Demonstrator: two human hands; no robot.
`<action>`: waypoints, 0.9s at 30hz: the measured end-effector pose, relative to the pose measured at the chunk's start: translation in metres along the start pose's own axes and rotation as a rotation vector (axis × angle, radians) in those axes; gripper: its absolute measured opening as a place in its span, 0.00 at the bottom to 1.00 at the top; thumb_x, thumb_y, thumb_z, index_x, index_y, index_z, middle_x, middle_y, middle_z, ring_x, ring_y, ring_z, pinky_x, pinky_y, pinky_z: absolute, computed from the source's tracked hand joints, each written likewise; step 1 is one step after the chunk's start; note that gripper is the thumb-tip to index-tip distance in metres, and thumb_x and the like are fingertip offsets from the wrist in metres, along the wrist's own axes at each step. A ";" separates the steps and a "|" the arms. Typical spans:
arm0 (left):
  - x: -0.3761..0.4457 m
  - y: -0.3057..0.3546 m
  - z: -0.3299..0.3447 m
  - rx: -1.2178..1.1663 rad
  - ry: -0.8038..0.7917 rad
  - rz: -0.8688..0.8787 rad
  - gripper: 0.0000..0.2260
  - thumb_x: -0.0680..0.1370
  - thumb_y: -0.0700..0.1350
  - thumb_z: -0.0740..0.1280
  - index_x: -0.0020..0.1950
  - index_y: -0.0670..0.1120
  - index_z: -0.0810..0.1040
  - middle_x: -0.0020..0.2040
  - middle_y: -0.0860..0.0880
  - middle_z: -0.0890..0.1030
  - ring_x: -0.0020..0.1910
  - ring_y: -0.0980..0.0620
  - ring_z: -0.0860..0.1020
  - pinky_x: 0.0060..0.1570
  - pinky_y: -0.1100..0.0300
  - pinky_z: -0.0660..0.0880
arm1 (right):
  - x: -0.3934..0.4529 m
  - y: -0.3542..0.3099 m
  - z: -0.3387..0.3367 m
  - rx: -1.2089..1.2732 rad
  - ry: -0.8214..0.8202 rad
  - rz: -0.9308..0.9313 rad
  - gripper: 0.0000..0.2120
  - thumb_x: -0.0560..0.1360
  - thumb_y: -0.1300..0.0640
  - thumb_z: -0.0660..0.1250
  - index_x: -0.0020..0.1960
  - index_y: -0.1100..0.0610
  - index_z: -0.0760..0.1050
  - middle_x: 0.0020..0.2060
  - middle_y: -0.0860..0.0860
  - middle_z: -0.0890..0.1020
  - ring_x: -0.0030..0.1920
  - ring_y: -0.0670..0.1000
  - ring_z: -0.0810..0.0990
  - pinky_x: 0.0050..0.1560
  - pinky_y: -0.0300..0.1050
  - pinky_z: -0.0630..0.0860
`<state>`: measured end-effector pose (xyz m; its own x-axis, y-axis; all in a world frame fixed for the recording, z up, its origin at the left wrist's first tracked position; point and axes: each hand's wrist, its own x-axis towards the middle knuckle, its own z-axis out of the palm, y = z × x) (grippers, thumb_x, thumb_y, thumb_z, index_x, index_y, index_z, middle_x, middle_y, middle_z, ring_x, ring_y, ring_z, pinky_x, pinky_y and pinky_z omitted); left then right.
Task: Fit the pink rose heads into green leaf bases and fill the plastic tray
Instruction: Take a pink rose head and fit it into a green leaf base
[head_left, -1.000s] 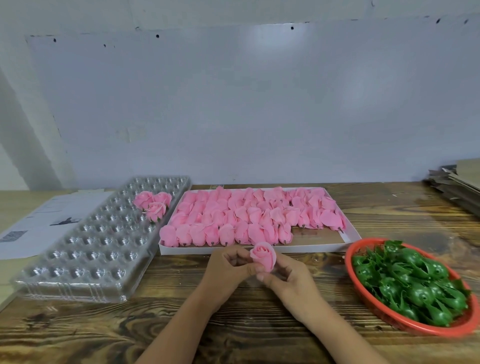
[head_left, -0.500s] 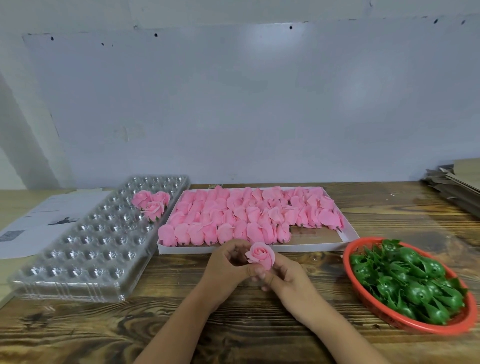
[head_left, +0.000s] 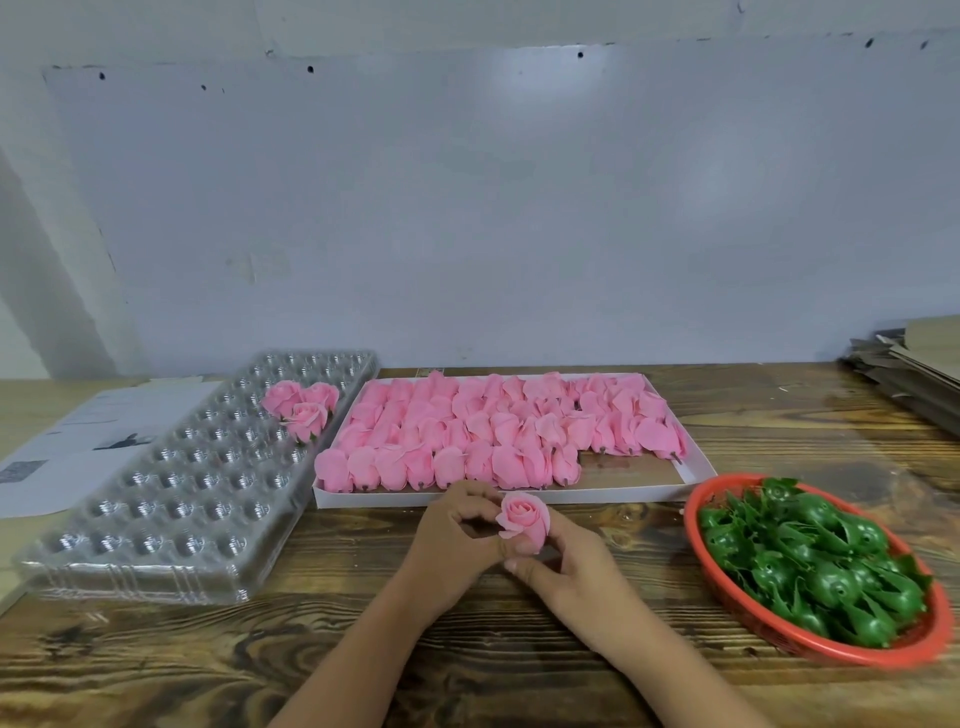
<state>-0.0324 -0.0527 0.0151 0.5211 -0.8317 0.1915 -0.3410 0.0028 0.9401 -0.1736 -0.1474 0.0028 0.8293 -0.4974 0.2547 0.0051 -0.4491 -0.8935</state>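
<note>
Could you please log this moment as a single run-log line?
both hands: left hand, right hand hold pink rose head | plastic tray: three roses | green leaf bases: in red basket

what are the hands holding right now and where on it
Both the left hand and right hand pinch one pink rose head around its underside.

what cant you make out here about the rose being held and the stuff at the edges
Head view only:
- Underside of the held rose: hidden by the fingers of the left hand and right hand, so any green base on it cannot be seen.
- Paper sheet: print too small, cut by the left edge.
- Cardboard stack: cut by the right edge.
</note>
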 end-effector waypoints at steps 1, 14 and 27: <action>0.000 -0.001 0.001 -0.005 -0.002 -0.001 0.09 0.65 0.41 0.83 0.42 0.49 0.88 0.55 0.50 0.82 0.57 0.52 0.80 0.60 0.57 0.77 | 0.000 0.000 0.000 -0.015 0.006 -0.010 0.20 0.76 0.58 0.71 0.62 0.38 0.74 0.56 0.32 0.81 0.58 0.37 0.78 0.56 0.27 0.71; -0.002 -0.005 0.009 0.009 0.004 0.010 0.27 0.60 0.62 0.80 0.56 0.55 0.82 0.54 0.56 0.83 0.55 0.57 0.81 0.58 0.52 0.79 | -0.002 0.001 0.001 -0.063 0.008 -0.031 0.16 0.81 0.59 0.63 0.66 0.46 0.73 0.57 0.38 0.81 0.60 0.37 0.77 0.59 0.31 0.71; -0.009 0.011 0.008 -0.029 -0.335 0.039 0.17 0.66 0.61 0.76 0.54 0.61 0.83 0.58 0.68 0.82 0.61 0.64 0.78 0.58 0.72 0.72 | -0.003 -0.007 0.010 0.069 -0.182 0.000 0.15 0.80 0.60 0.61 0.63 0.45 0.75 0.58 0.38 0.80 0.62 0.40 0.77 0.63 0.36 0.73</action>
<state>-0.0470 -0.0492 0.0219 0.2207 -0.9668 0.1289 -0.3305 0.0502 0.9425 -0.1700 -0.1352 0.0047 0.9166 -0.3522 0.1889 0.0380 -0.3938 -0.9184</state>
